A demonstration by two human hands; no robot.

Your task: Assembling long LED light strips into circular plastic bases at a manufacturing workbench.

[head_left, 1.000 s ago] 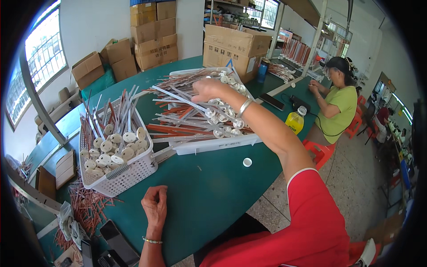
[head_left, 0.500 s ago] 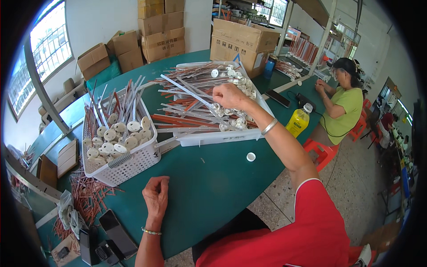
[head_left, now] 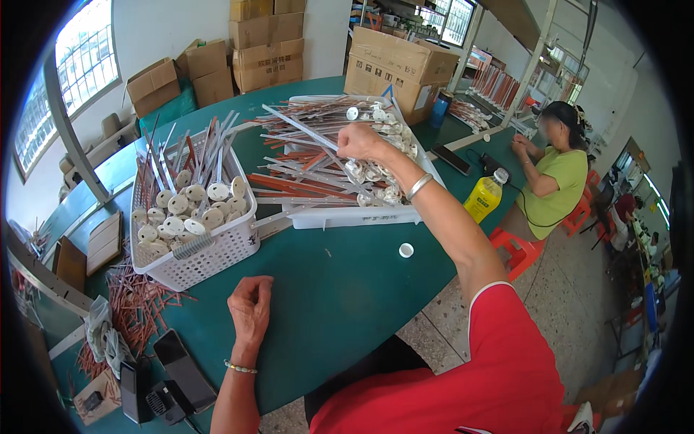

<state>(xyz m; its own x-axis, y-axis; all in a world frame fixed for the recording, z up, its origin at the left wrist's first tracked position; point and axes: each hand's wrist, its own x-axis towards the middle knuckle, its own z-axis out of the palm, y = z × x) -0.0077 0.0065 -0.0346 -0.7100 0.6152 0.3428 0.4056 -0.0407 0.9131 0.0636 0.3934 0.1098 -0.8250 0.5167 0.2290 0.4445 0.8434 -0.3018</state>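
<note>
Table (head_left: 325,318) lying open between left hand (head_left: 250,309) and tray (head_left: 347,218); strip (head_left: 298,126) jutting past tray's left edge, long axis slanting up-left from right hand (head_left: 360,142); both hands showing curled fingers, can't tell if clamping.

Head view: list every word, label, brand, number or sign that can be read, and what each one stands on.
Stacked carton: dark printed characters on its side; wording not copied here.
Large carton: printed lettering and a row of dark symbols; wording not copied here.
White tray: dark marking on its front wall, too small to read.
White basket: dark marking near its right corner, too small to read.
</note>
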